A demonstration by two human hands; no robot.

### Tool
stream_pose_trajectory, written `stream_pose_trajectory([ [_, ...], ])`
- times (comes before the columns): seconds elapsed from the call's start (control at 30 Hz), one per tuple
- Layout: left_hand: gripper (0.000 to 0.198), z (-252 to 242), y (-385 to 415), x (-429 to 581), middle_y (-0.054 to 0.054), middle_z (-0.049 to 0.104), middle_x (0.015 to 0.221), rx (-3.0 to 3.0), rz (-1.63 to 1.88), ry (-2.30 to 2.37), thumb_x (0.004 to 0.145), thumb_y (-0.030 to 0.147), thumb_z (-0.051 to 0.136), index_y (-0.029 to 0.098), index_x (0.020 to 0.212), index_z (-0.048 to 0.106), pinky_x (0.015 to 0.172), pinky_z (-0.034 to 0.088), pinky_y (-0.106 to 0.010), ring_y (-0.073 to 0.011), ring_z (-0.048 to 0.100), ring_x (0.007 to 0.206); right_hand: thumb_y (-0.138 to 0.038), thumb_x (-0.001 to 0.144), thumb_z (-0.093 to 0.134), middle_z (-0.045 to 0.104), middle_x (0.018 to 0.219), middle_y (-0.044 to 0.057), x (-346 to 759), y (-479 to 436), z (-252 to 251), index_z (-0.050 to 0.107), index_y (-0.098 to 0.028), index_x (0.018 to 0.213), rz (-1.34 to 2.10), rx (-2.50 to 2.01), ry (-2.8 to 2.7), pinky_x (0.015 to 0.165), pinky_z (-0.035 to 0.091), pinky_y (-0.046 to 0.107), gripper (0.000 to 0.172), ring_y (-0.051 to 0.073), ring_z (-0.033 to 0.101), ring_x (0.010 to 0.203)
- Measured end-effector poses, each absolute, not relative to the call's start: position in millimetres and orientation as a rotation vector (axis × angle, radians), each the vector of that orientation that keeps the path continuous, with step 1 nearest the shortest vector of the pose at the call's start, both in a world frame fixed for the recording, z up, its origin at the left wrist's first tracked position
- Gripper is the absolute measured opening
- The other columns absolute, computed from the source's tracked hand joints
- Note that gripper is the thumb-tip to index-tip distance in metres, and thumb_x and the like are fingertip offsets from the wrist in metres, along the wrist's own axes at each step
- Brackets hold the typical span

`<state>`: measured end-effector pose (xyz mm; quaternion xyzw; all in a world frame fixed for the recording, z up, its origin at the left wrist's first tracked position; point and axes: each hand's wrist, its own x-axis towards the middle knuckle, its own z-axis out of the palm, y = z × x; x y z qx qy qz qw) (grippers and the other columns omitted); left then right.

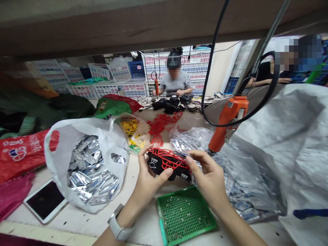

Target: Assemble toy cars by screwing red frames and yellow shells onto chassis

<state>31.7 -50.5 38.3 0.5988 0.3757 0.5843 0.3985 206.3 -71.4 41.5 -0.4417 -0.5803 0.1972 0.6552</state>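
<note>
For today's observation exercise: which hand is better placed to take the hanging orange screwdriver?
Probably the right hand: the orange screwdriver hangs just above it, while the left hand sits farther off, across the toy car both hands grip.

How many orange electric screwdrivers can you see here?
2: the near screwdriver hangs just beyond the right hand; the far screwdriver hangs before the seated person opposite. Others may be hidden.

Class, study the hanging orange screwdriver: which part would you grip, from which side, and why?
Probably wrap the orange screwdriver around its tapering mid-body, coming from the near side by the right hand: it hangs tilted, tip down, widest at the top.
</note>
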Motion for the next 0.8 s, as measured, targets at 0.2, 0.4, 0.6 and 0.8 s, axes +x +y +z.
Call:
stream_pose_trajectory([
  [0.2, 0.085, 38.6, -48.6, 32.9, -0.003, 0.063, 0.109, 1.415, 1.54, 0.939, 0.066, 0.056, 0.089, 0.029, 0.128, 0.038, 0.089, 0.056, -0.038, -0.0229, 0.069, 0.097, -0.036, 0.102, 0.059, 0.068, 0.095, -0.004, 200.6, -71.8, 34.0, 0.062, -0.031, 0.104, 0.62, -0.991, -1.285, 0.082, 0.051, 0.023, 0.007, 0.012, 0.067, 0.091],
  [0.4, 0.089, 30.4, -46.7, 32.4, -0.006, 0.062, 0.12, 1.409, 1.597, 0.91, 0.056, 0.069, 0.089, 0.029, 0.12, 0.041, 0.097, 0.052, -0.039, -0.0251, 0.065, 0.11, -0.037, 0.103, 0.056, 0.066, 0.095, -0.004, 201.1, -73.8, 33.0, 0.06, -0.031, 0.105, 0.624, -0.951, -1.32, 0.08, 0.05, 0.022, 0.007, 0.012, 0.065, 0.091],
  [0.6, 0.085, 24.4, -47.1, 32.1, -0.004, 0.064, 0.119, 1.508, 1.603, 0.817, 0.06, 0.063, 0.09, 0.032, 0.123, 0.043, 0.095, 0.053, -0.037, -0.0219, 0.066, 0.107, -0.036, 0.104, 0.055, 0.067, 0.094, -0.004, 204.5, -72.6, 34.4, 0.059, -0.03, 0.105, 0.599, -0.916, -1.333, 0.079, 0.051, 0.021, 0.007, 0.011, 0.067, 0.088],
  [0.8, 0.078, 26.8, -46.1, 24.6, -0.006, 0.06, 0.133, 1.878, 1.684, 0.813, 0.068, 0.06, 0.086, 0.036, 0.134, 0.054, 0.101, 0.054, -0.042, -0.0269, 0.063, 0.123, -0.03, 0.106, 0.051, 0.064, 0.096, -0.004, 200.5, -76.8, 31.5, 0.058, -0.032, 0.109, 0.497, -0.943, -1.39, 0.08, 0.051, 0.019, 0.008, 0.01, 0.065, 0.089],
])
